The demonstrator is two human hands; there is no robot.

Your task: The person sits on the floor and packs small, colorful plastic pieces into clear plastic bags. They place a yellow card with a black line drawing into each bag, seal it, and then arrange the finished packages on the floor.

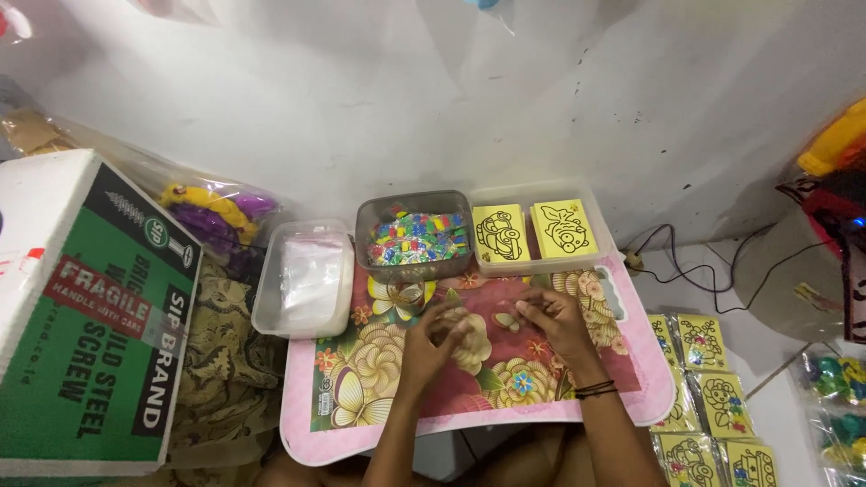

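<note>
Left hand (439, 335) and right hand (552, 317), fingers curled together pinching something too small to identify, above the pink floral-topped low table (361, 442), near its far edge beside the clear plastic tub of coloured pieces (415, 236).

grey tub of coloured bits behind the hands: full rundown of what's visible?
The grey tub is a translucent, smoky plastic rectangle with rounded corners, no lid on. It sits upright at the back of the floral tray table, filled nearly to the rim with small multicoloured pieces. A clear box stands at its left, a clear tray of yellow cards at its right. Neither hand touches it.
</note>
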